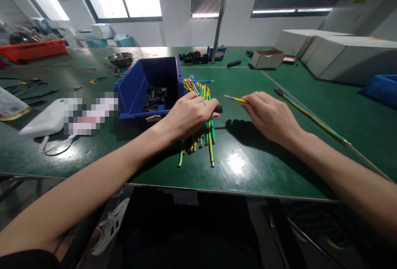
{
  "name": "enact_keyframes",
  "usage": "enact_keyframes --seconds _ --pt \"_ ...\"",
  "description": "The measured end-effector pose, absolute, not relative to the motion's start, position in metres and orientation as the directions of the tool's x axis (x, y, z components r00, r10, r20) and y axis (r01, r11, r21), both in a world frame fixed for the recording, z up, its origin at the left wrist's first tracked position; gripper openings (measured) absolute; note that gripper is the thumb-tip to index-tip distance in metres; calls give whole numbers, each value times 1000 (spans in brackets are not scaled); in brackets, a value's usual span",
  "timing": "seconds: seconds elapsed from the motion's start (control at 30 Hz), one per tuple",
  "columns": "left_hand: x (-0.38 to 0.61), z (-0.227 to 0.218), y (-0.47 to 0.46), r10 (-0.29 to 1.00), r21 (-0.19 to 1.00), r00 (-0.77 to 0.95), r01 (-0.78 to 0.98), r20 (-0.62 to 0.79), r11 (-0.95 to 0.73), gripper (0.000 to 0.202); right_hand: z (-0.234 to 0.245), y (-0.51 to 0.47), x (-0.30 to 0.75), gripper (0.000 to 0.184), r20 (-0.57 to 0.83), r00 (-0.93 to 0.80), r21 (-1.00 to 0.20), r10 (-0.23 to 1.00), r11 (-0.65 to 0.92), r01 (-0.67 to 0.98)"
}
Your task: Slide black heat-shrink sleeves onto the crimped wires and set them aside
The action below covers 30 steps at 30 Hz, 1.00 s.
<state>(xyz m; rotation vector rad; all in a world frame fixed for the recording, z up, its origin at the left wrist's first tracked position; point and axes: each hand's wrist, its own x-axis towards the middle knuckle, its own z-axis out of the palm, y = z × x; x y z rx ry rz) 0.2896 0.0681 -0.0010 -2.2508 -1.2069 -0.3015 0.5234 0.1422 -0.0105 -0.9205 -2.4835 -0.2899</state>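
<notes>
My left hand (196,114) is closed around a short black sleeve (218,109) whose end sticks out past the thumb. Between the fingertips of my right hand (269,114) is a yellow wire (238,99), its metal lug (228,96) pointing left toward the sleeve; a gap separates the two. Under and behind my left hand lies a bundle of yellow-green wires (211,136), partly hidden by it. A blue bin (132,82) stands left of the bundle, with several black sleeves (156,95) inside.
Along the right of the green table (248,165) lies a yellow-green wire with a black end (313,116). A white device (46,118) with a cable is at left. Farther back are a metal bowl (120,58), a small cardboard box (267,60) and white boxes (350,56).
</notes>
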Motion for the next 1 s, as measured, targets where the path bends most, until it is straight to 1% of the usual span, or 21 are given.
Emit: enact_keyframes --seconds 0.07,0.1,0.17,0.27,0.33,0.4,0.53,0.67,0.77,1.0 --pt "295 -2 65 717 -350 558 827 418 -440 31 -15 145 528 32 490 -682 20 543 776 631" --pt "297 -3 64 727 -318 545 837 419 -444 31 -16 147 529 33 490 -683 9 541 781 625" --pt "302 -5 62 741 -223 511 859 435 -461 29 -17 149 530 35 504 -684 -10 528 795 606" --pt "307 -9 60 741 -87 477 862 472 -499 25 -14 152 531 35 562 -684 -6 464 830 558" --pt "308 -13 60 720 -41 477 846 503 -532 22 -10 151 533 32 604 -677 26 420 839 543" --pt "308 -17 61 701 6 474 826 532 -564 20 -7 149 536 28 629 -680 81 377 838 540" --pt "306 -24 65 722 113 438 810 536 -576 18 -2 146 540 30 644 -703 190 302 826 530" --pt "305 -25 66 750 175 417 805 514 -567 18 -2 147 541 29 652 -707 245 275 805 540" --pt "305 -24 66 757 194 421 797 500 -572 20 -4 147 538 29 625 -734 266 265 812 520" --pt "306 -25 65 754 208 453 775 475 -597 31 -9 139 527 30 531 -808 245 255 867 434"
